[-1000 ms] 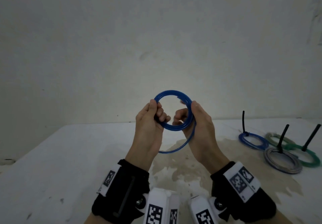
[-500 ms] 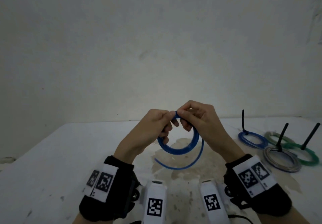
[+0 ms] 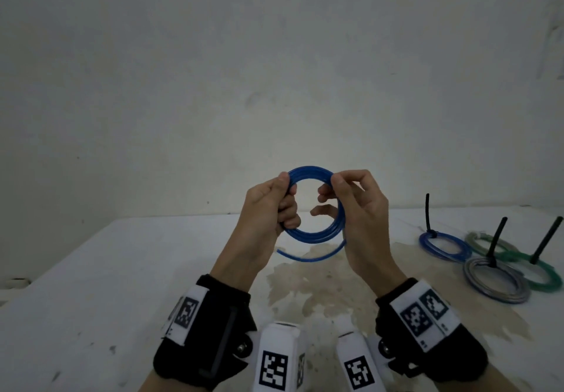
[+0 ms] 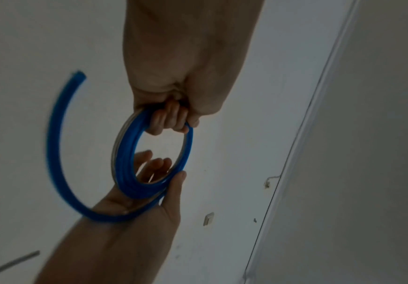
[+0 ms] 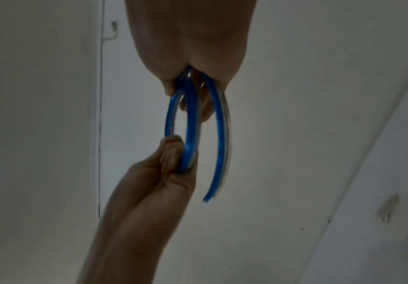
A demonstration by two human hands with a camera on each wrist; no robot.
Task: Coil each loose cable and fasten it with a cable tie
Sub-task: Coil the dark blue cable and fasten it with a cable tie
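white table (image 3: 91,285) with a brownish stain (image 3: 320,281) near its middle, dark specks toward the near left edge, pale scuffed wall (image 3: 274,71) behind, wall switch plate (image 4: 209,219) (left wrist view), thin vertical seam (image 5: 99,115) on the wall

Head cam looks fwd and down from behind both wrists, mid-range, with the wall beyond the hands and the surface (image 3: 91,285) below them. L wrist cam sits close, looking along the left hand (image 4: 185,67) toward its fingers; R wrist cam does likewise along the right hand (image 5: 193,38). All 3 views share the blue coil (image 3: 314,234) held between both hands.
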